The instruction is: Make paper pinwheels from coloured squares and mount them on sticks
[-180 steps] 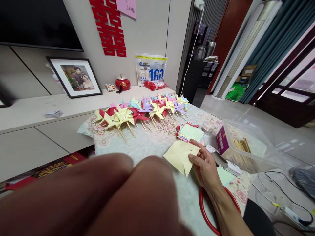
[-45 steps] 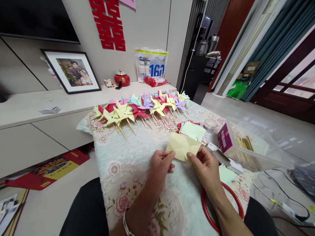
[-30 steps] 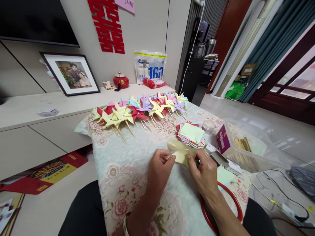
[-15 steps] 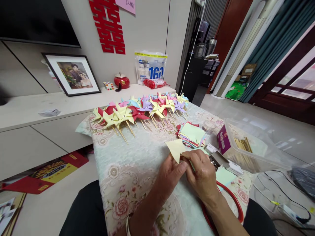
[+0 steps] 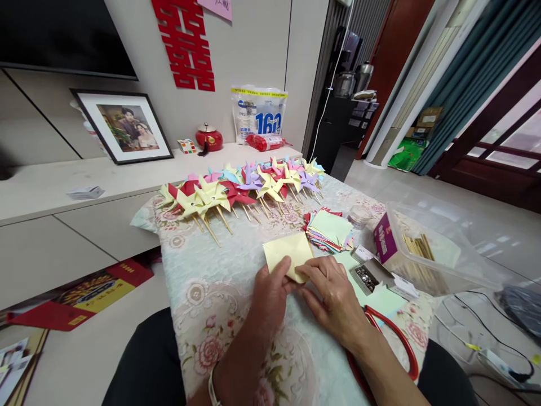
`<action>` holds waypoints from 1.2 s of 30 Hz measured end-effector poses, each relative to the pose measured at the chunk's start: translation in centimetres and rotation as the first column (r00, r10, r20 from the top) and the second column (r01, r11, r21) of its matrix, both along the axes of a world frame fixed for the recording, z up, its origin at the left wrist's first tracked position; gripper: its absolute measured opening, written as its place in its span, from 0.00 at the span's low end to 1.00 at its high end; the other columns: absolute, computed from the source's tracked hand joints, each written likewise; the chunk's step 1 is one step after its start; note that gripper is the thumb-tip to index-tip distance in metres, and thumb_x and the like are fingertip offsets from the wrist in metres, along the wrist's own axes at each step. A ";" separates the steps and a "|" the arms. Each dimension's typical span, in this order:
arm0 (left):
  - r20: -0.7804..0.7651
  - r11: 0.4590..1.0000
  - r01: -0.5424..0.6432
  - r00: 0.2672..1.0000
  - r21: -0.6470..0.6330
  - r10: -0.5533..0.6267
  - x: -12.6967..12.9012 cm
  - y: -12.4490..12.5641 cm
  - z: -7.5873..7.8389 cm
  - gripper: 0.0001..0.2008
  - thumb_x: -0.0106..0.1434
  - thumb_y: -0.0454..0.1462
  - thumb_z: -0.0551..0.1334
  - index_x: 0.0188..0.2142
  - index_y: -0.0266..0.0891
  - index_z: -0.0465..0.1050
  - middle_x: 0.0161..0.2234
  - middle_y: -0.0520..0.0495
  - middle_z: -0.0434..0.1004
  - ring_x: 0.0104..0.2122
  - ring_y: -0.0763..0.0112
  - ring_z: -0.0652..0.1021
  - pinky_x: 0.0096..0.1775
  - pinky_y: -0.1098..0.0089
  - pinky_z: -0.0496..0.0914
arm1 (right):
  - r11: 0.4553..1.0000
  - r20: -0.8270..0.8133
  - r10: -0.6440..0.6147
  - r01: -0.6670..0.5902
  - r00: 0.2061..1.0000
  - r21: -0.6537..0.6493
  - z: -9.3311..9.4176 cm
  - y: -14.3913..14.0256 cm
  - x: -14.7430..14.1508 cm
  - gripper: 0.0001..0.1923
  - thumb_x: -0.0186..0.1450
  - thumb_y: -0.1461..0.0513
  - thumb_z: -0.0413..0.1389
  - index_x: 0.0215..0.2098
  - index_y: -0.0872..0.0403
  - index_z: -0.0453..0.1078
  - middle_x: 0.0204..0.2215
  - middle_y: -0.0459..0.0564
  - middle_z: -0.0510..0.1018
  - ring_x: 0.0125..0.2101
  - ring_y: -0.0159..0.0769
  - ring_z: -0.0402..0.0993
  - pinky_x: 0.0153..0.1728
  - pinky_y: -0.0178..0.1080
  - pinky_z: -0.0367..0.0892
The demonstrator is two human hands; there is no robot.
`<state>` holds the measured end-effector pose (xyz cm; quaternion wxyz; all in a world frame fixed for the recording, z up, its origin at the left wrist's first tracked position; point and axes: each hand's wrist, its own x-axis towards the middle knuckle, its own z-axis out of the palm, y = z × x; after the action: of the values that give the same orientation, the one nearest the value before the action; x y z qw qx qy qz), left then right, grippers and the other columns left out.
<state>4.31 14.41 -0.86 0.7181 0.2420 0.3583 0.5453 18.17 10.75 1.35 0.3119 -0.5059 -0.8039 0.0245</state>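
Note:
A pale yellow paper square is held over the near part of the table. My left hand grips its lower edge, thumb on top. The fingers of my right hand pinch its lower right corner, which curls a little. Right of my hands, an open small box of metal fasteners lies on pale green paper. Scissors with red handles lie partly under my right forearm. Beyond the square sits a stack of coloured paper squares.
Rows of finished paper pinwheels on sticks lie along the table's far side. A clear plastic tub with wooden sticks stands at the right edge. Behind is a white cabinet with a framed photo and a red pot.
The yellow paper has turned and moved left, now showing as a flatter square instead of a pointed shape. Both hands shifted slightly left, uncovering the box of fasteners.

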 end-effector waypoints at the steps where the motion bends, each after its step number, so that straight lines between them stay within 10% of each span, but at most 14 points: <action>1: -0.018 1.000 -0.008 1.000 -0.017 0.007 -0.4 0.1 -0.1 0.15 0.55 0.43 0.69 0.41 0.41 0.79 0.38 0.41 0.83 0.44 0.52 0.81 0.40 0.61 0.76 | 1.000 0.001 0.003 -0.003 1.000 -0.009 0.0 0.0 0.0 0.13 0.66 0.68 0.55 0.49 0.54 0.70 0.42 0.55 0.74 0.42 0.46 0.66 0.39 0.46 0.62; 27: -0.028 0.999 0.050 0.998 -0.022 -0.050 -1.2 1.1 0.2 0.26 0.44 0.36 0.75 0.44 0.32 0.77 0.38 0.41 0.85 0.36 0.58 0.82 0.37 0.67 0.73 | 0.978 -0.598 -0.026 -0.104 0.801 -0.182 -0.6 1.1 2.2 0.09 0.69 0.62 0.56 0.44 0.46 0.78 0.50 0.51 0.75 0.53 0.41 0.70 0.53 0.44 0.63; 36: -0.033 0.976 0.217 0.976 0.022 -0.217 -1.8 1.1 0.2 0.24 0.48 0.38 0.74 0.44 0.33 0.77 0.36 0.42 0.84 0.34 0.61 0.81 0.35 0.68 0.74 | 0.918 -0.570 -0.186 -0.065 0.800 -0.391 -0.8 1.1 1.8 0.10 0.68 0.58 0.55 0.41 0.51 0.78 0.36 0.48 0.81 0.36 0.37 0.75 0.39 0.38 0.66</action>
<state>2.47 15.55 -0.63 0.7648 0.2969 0.3337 0.4643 19.96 11.84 0.58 0.4419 -0.5499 -0.6261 0.3321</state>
